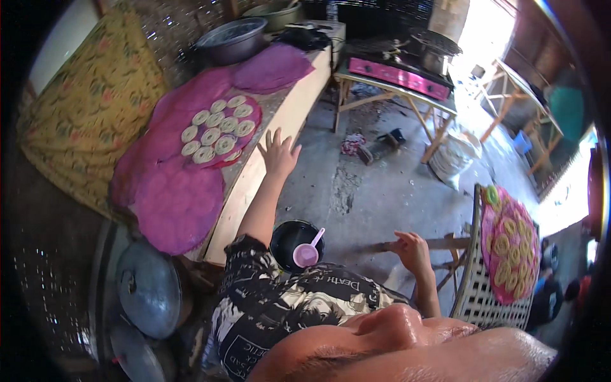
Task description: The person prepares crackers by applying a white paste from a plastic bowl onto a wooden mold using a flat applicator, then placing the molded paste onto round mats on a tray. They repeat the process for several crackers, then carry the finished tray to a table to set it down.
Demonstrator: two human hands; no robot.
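My left hand (pixel 279 153) is spread with its fingers apart, over the light front edge of a long counter (pixel 258 184), near a group of pale coiled dough rounds (pixel 215 129). Those rounds lie on a magenta sheet. Pink-purple cloth (pixel 179 205) covers more of the counter, with round shapes showing under its near part. My right hand (pixel 411 250) hangs in the air left of a woven rack (pixel 470 291), fingers loosely bent, and nothing shows in it. On the rack is a pink sheet bearing yellowish coiled rounds (pixel 510 248). Below me a pink dipper (pixel 306 254) rests in a black basin (pixel 286 238).
A pink-fronted gas stove (pixel 398 76) stands on a wooden table, with a white sack (pixel 456 157) beside its leg. Large basins (pixel 232 42) sit at the counter's far end. A rounded metal lid (pixel 149 289) is at lower left. A patterned cloth (pixel 95 110) hangs behind the counter.
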